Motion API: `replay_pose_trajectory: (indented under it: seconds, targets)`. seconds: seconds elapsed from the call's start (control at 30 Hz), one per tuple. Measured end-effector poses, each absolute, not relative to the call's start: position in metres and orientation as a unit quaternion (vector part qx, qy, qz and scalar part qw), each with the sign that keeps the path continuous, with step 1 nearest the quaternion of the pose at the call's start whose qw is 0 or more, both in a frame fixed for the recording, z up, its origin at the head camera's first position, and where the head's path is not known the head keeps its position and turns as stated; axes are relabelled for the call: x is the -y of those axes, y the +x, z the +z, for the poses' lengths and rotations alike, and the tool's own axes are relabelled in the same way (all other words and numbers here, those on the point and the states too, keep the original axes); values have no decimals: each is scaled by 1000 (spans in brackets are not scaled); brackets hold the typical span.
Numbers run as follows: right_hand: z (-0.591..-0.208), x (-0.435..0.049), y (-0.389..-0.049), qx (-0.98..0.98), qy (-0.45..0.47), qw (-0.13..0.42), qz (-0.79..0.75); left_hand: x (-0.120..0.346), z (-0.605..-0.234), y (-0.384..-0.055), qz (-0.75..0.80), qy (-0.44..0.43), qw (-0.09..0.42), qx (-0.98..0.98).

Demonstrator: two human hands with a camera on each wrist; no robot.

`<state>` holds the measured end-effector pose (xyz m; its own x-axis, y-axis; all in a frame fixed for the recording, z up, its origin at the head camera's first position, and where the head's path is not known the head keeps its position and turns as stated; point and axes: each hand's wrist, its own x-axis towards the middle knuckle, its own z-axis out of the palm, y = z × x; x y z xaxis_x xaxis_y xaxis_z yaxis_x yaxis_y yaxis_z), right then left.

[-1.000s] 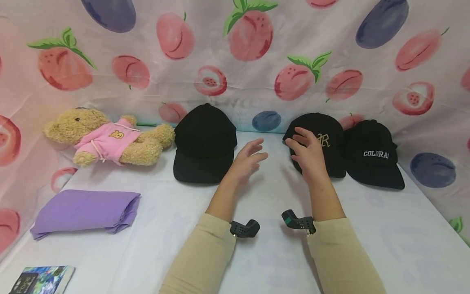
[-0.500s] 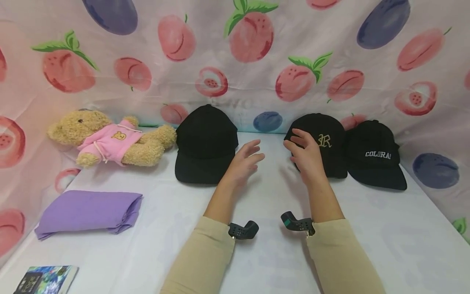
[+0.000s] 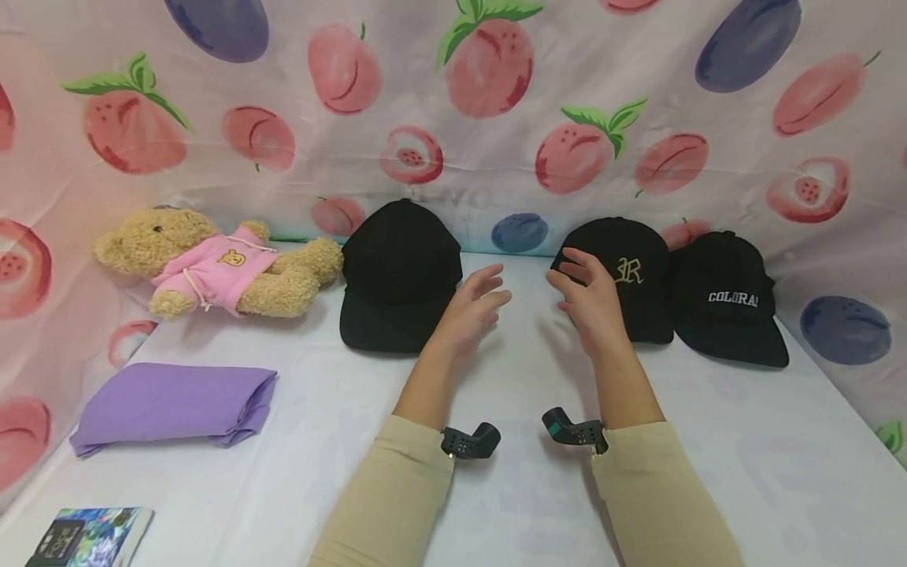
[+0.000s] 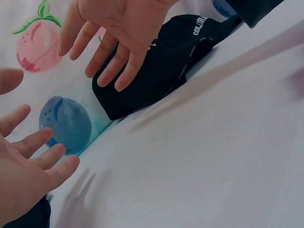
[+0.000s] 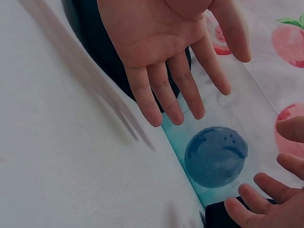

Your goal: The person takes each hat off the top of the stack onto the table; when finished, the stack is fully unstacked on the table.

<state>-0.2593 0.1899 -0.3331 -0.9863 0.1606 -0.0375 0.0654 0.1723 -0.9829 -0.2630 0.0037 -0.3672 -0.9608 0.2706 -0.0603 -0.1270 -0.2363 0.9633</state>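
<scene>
My left hand (image 3: 469, 311) hovers above the white table, fingers apart and loosely bent, just right of a plain black cap (image 3: 398, 268). Facing it across a gap, my right hand (image 3: 594, 301) is raised in front of a black cap with a gold R (image 3: 648, 303) and partly covers it. Neither hand holds anything. Both palms face inward; the left wrist view shows the left palm (image 4: 21, 178) and the right hand (image 4: 121, 31) with fingers spread. Beside the gold-lettered cap rests another black cap (image 3: 719, 272) with white lettering that begins COLORA.
A teddy bear (image 3: 220, 268) in a pink hoodie lies at the back left. Nearer on that side is a folded purple cloth (image 3: 173, 403), with a book (image 3: 92, 537) at the front left corner. A fruit-print curtain (image 3: 489, 157) hangs behind the table.
The whole scene has drifted slightly rightward in the head view. My two hands keep nearly the same pose, and the caps, bear, cloth and book stay in place on the table.
</scene>
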Motion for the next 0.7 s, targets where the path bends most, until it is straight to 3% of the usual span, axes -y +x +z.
replay_pose_trajectory:
  seconds: [0.7]
  targets:
    - [-335, -187, -260, 759, -62, 26, 648, 12, -362, -266, 786, 60, 100, -608]
